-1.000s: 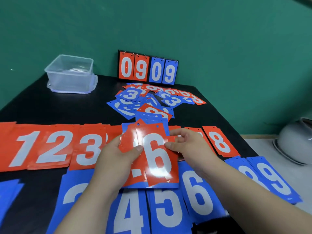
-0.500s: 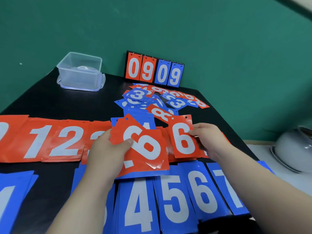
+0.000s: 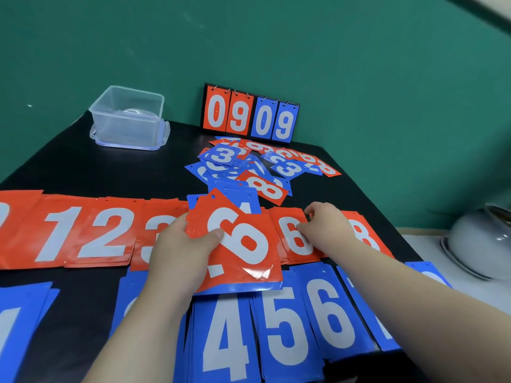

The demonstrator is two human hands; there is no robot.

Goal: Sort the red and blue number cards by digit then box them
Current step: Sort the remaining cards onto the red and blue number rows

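A stack of cards (image 3: 243, 252) is gripped by the left hand (image 3: 179, 252) just above the black worktop (image 3: 83, 167). The thumb is pressed on the top card, a tilted red 6, while the other fingers are hidden beneath. Blue cards can be seen at the back and bottom edge of that stack.

The right hand (image 3: 327, 225) is laid on a red 6 card (image 3: 289, 239) lying flat in the red row (image 3: 83, 233). Its fingers are curled, and the card's right edge is pinched between thumb and fingertips. That card is placed between the held stack and a red 8 card (image 3: 365, 236), which is partly covered by the right wrist. Further left in the same row, piles of 1, 2 and 3 are laid side by side, the 3 half hidden by the left hand.

Nearer the camera a blue row (image 3: 279, 327) is set out, with 4, 5 and 6 readable. Behind the hands a loose pile (image 3: 243, 167) of mixed red and blue cards is spread — 3s and 8s among them.

At the far left corner a clear box (image 3: 128, 117) is stood, well apart from the cards. A flip scoreboard (image 3: 250, 114) reading 0909 is propped against the green wall. A white pot (image 3: 481, 241) is seen off the worktop at the right.
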